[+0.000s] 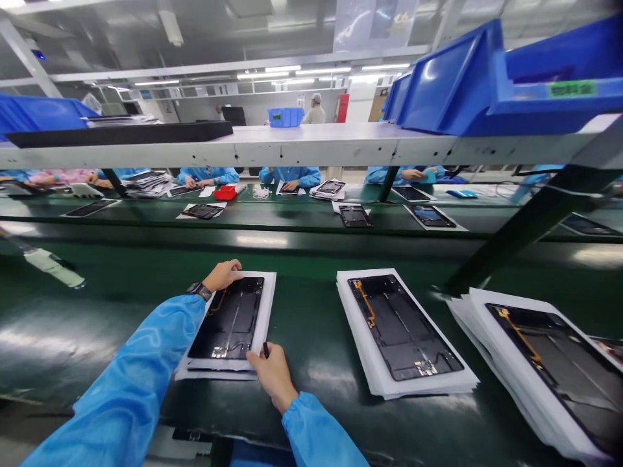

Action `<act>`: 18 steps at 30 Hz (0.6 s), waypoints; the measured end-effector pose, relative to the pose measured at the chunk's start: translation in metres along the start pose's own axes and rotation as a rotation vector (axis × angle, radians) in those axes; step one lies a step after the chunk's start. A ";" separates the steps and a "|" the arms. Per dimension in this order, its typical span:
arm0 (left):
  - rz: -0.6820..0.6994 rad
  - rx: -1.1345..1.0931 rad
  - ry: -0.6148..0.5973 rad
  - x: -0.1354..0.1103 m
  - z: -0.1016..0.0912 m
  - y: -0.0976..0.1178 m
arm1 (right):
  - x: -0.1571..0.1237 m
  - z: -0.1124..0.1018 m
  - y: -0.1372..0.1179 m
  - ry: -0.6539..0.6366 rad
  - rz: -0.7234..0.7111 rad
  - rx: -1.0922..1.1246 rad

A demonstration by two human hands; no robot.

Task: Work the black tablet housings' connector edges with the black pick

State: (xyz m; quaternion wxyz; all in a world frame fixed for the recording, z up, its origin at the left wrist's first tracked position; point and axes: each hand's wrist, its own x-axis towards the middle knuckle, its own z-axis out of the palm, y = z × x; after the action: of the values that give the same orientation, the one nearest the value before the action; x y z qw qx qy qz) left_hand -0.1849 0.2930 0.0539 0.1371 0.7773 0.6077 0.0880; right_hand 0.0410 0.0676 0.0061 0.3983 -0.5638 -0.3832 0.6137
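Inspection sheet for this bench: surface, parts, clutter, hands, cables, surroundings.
Surface: dark green bench, glossy, with reflections.
Job's things: dark tablet-like panel on white sheets; middle panel and right-hand panel on paper stacks.
Clutter: pale elongated object at far left, blurred.
Left hand: at the first panel's upper left corner.
Right hand: at its lower right corner, holding a small black item.
Cables: orange ribbon strip on the middle panel.
Surroundings: shelf with blue bins; co-workers opposite.
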 end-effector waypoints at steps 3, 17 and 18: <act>-0.011 0.012 -0.028 0.000 -0.002 0.005 | 0.006 0.004 -0.002 0.014 0.001 -0.016; 0.128 -0.105 -0.079 -0.024 -0.013 0.083 | -0.061 -0.106 -0.006 0.016 -0.074 -0.051; 0.162 -0.115 -0.105 -0.026 0.000 0.099 | -0.073 -0.129 0.005 0.048 -0.048 -0.081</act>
State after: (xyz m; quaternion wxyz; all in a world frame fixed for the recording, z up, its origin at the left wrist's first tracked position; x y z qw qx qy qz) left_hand -0.0997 0.2459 0.0862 0.2053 0.8184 0.5286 0.0927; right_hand 0.1725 0.0008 0.0207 0.3987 -0.5846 -0.4117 0.5743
